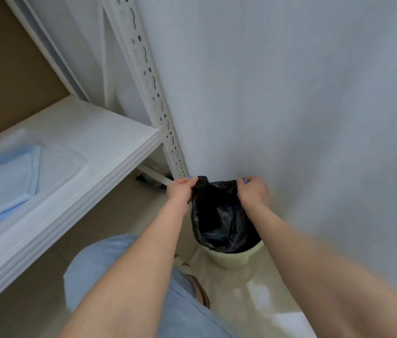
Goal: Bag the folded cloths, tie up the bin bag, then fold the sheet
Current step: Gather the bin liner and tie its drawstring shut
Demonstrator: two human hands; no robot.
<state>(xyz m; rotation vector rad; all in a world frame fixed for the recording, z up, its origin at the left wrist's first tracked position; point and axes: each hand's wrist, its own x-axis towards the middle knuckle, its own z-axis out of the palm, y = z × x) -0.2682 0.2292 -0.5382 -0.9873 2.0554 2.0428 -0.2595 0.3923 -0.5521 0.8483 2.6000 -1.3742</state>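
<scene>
Pale wall (290, 93) and white shelf (109, 152) bound the corner where the black bin bag (219, 215) sits in its bin (236, 259). Your left hand (180, 189) and right hand (253, 191) each pinch its top edge. Pull unevenly and the thin plastic may tear or slip; a blue cloth (5, 176) lies unbagged on the shelf.

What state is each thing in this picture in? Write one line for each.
Bin bag: in the bin, top pulled up, untied.
Bin: upright on the floor.
Left hand: grips the bag's top edge.
Right hand: grips the opposite top edge.
Blue cloth: folded, flat on the shelf.
</scene>
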